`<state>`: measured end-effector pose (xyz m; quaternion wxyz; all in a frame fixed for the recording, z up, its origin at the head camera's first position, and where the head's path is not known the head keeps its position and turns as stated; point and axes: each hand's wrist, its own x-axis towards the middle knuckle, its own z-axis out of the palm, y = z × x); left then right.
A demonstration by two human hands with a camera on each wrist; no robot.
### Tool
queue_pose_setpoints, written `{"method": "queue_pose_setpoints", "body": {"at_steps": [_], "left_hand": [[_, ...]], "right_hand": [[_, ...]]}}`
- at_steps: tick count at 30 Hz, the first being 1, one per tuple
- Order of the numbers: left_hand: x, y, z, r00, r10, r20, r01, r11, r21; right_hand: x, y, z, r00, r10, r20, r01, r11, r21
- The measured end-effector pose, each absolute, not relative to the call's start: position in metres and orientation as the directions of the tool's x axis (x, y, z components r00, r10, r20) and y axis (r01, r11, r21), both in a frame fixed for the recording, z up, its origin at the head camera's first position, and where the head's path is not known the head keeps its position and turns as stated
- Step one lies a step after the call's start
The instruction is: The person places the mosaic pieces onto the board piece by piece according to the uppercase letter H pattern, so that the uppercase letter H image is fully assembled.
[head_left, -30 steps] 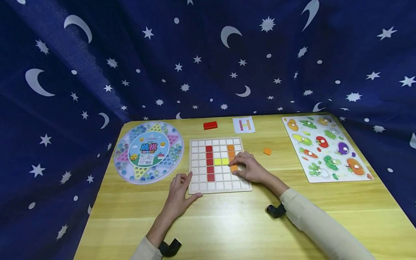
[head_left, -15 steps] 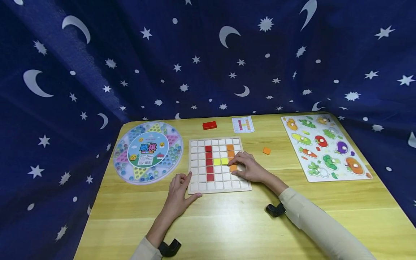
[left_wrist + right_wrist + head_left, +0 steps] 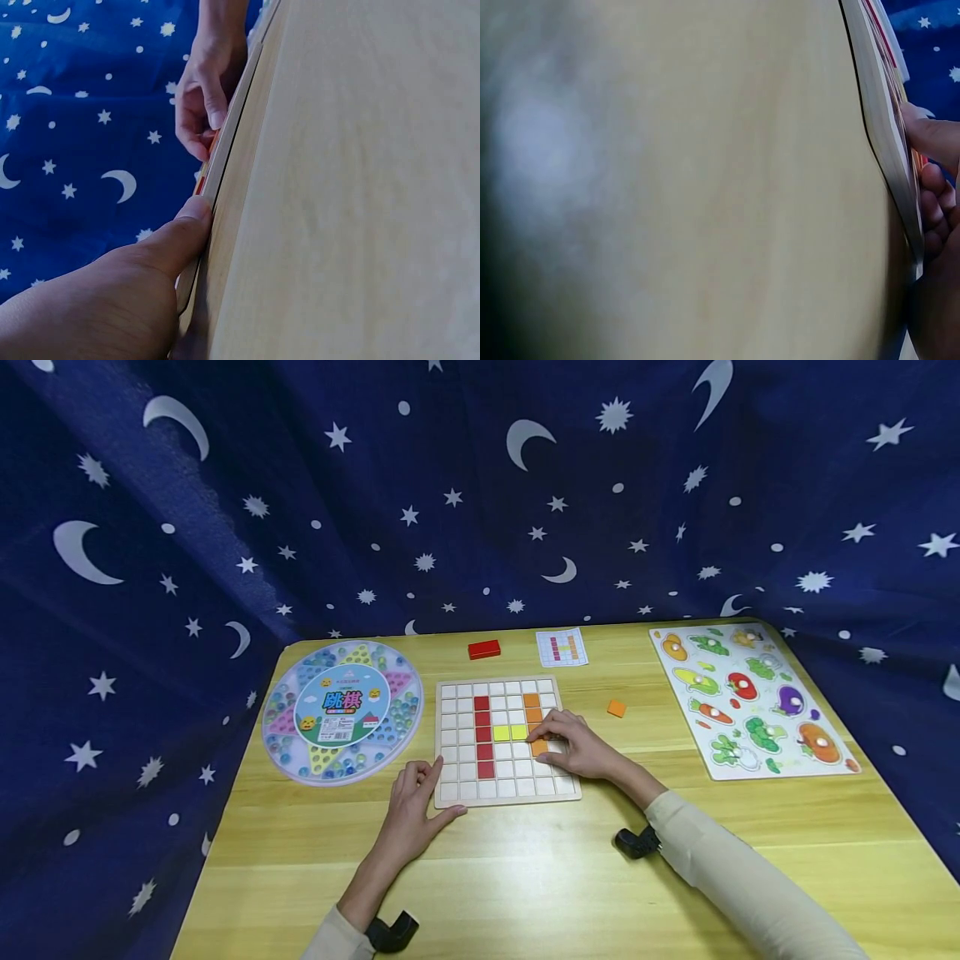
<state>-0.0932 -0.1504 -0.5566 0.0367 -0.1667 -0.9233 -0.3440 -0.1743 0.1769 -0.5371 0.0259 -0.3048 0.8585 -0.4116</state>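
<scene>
A wooden grid board with white squares lies on the table. It bears a column of red tiles, two yellow tiles and a column of orange tiles. My left hand holds the board's near left corner, thumb on the front edge and a finger at the left side. With thumb and fingertips, my right hand pinches an orange tile low in the orange column; the hand partly hides that column. In the left wrist view the left thumb presses the board's edge.
One loose orange tile lies right of the board. Behind it are a red block and a pattern card. A round Chinese checkers set lies left, a vegetable puzzle right. A starry curtain backs the table.
</scene>
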Motion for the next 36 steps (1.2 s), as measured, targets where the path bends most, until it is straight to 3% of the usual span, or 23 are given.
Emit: {"method": "queue_pose_setpoints", "body": {"at_steps": [19, 27, 36], "left_hand": [[-0.091, -0.149, -0.557, -0.932, 0.29, 0.216, 0.361, 0.709, 0.605], [-0.091, -0.148, -0.558, -0.932, 0.29, 0.219, 0.362, 0.708, 0.606], [-0.091, -0.149, -0.556, -0.94, 0.283, 0.191, 0.339, 0.71, 0.617]], "right_hand": [[-0.167, 0.182, -0.53, -0.815, -0.521, 0.255, -0.514, 0.445, -0.734], [-0.169, 0.216, -0.525, -0.881, -0.299, 0.367, -0.473, 0.518, -0.713], [-0.179, 0.252, -0.525, -0.946, -0.15, 0.288, -0.317, 0.613, -0.724]]}}
